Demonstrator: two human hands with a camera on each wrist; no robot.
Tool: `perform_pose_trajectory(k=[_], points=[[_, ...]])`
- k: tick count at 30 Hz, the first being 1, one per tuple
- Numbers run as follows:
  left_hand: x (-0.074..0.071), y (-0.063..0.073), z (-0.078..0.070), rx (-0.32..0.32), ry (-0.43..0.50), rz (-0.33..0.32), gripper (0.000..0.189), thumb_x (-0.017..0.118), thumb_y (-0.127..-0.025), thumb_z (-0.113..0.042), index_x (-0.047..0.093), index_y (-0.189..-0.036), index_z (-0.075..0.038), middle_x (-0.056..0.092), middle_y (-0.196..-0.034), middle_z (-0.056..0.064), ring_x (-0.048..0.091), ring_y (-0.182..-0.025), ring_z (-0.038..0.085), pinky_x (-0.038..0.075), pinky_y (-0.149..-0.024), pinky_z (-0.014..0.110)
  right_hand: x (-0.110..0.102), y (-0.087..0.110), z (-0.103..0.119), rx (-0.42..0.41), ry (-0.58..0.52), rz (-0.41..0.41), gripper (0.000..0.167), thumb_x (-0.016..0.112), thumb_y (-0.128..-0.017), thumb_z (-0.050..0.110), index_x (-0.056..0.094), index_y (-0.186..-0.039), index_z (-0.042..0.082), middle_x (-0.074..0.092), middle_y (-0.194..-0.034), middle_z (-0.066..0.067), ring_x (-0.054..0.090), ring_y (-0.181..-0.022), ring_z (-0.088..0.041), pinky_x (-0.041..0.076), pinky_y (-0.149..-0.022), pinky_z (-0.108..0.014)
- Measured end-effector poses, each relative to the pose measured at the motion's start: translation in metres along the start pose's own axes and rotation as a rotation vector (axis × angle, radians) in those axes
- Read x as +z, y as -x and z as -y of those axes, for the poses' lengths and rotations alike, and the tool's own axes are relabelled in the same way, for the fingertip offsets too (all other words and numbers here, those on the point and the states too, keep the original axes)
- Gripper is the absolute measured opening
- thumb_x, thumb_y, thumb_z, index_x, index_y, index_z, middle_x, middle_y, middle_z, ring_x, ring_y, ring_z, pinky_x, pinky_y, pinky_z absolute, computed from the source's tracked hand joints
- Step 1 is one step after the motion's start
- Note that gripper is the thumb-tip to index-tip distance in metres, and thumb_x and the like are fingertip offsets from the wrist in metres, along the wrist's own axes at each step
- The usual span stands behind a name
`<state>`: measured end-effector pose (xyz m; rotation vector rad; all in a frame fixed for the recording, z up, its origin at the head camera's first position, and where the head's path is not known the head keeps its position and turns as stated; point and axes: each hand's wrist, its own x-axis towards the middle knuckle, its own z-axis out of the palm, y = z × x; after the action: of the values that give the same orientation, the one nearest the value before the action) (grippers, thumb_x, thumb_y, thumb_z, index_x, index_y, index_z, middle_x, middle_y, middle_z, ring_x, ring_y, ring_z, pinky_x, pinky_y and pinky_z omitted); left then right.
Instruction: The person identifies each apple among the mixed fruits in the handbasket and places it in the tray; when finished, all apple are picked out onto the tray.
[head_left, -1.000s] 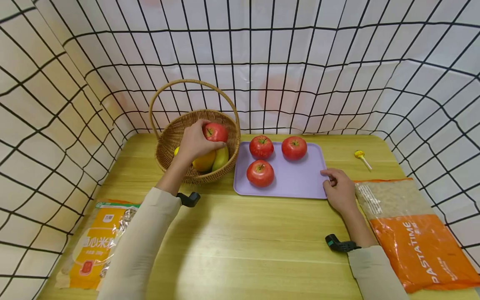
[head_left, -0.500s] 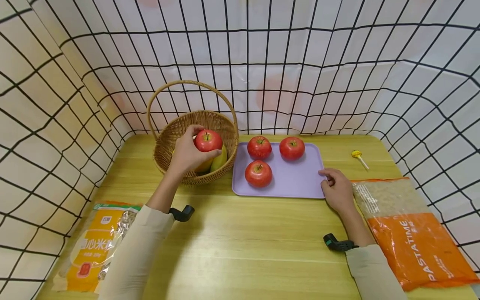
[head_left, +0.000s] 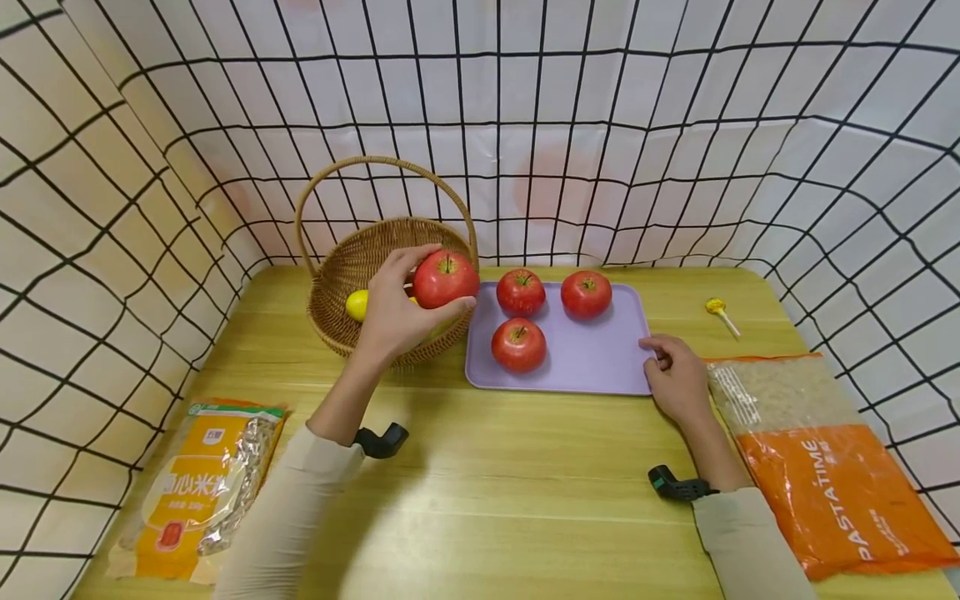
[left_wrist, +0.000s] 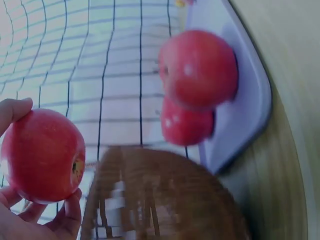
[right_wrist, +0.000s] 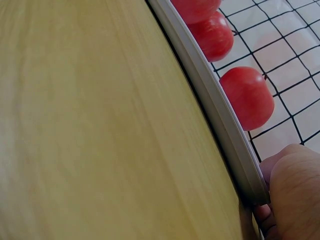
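My left hand grips a red apple over the right side of the wicker basket. Fingers and thumb wrap round this apple in the left wrist view. A yellow lemon-like fruit shows in the basket; the other fruit there is mostly hidden behind the hand. On the purple tray beside the basket sit three more apples: a front one, a back-left one and a back-right one. My right hand pinches the tray's right edge; its fingertips are partly hidden in the right wrist view.
A lollipop lies to the right behind the tray. An orange pasta bag is at the right, and a yellow food bag at the left. A black-lined white cloth encloses the wooden table at the back and sides.
My left hand first drew the apple slightly left and toward me, then carried it right toward the tray, uncovering the yellow fruit. The right hand stays at the tray's edge.
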<state>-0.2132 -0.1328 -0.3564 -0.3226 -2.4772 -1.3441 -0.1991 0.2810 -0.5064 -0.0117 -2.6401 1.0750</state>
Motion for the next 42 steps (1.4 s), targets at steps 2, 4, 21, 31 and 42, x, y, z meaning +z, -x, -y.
perform_pose_trajectory(k=[2, 4, 21, 31, 42], points=[[0.006, 0.001, -0.006, 0.012, 0.018, 0.009, 0.079, 0.091, -0.072, -0.049, 0.061, -0.141, -0.023, 0.060, -0.136, 0.000, 0.058, -0.117, 0.020, 0.059, -0.092, 0.040, 0.000, 0.000, 0.000, -0.003, 0.001, -0.004, 0.032, 0.058, -0.092, 0.001, 0.074, -0.119, 0.001, 0.067, -0.123, -0.018, 0.054, -0.089, -0.021, 0.036, -0.070, -0.012], [0.014, 0.002, -0.012, 0.014, 0.039, 0.021, 0.081, 0.090, -0.073, -0.050, 0.059, -0.143, -0.023, 0.061, -0.138, -0.001, 0.060, -0.116, 0.019, 0.059, -0.093, 0.039, 0.000, 0.000, 0.000, -0.006, -0.002, -0.008, 0.031, 0.058, -0.091, 0.001, 0.074, -0.119, 0.001, 0.067, -0.121, -0.018, 0.053, -0.089, -0.021, 0.036, -0.069, -0.013], [0.117, 0.016, -0.041, 0.001, 0.106, 0.186, 0.077, 0.089, -0.074, -0.051, 0.060, -0.141, -0.028, 0.067, -0.132, -0.002, 0.064, -0.116, 0.016, 0.058, -0.095, 0.038, -0.001, 0.001, 0.000, 0.013, -0.007, 0.016, 0.032, 0.058, -0.094, 0.002, 0.073, -0.122, 0.000, 0.064, -0.134, -0.020, 0.054, -0.094, -0.022, 0.038, -0.073, -0.014], [0.178, 0.024, -0.046, -0.039, -0.040, 0.301, 0.082, 0.081, -0.085, -0.048, 0.049, -0.151, -0.013, 0.064, -0.140, 0.007, 0.063, -0.124, 0.021, 0.054, -0.103, 0.043, 0.002, -0.001, -0.004, 0.010, 0.015, 0.019, 0.032, 0.057, -0.095, 0.004, 0.073, -0.122, 0.001, 0.064, -0.135, -0.019, 0.054, -0.095, -0.021, 0.038, -0.073, -0.014], [0.219, 0.031, -0.032, -0.110, -0.043, 0.316, 0.082, 0.081, -0.087, -0.043, 0.042, -0.153, -0.012, 0.052, -0.148, 0.007, 0.055, -0.132, 0.022, 0.050, -0.111, 0.041, 0.001, -0.001, -0.002, 0.004, 0.020, 0.010, 0.032, 0.057, -0.095, 0.004, 0.072, -0.122, 0.001, 0.064, -0.133, -0.018, 0.055, -0.096, -0.021, 0.038, -0.073, -0.013]])
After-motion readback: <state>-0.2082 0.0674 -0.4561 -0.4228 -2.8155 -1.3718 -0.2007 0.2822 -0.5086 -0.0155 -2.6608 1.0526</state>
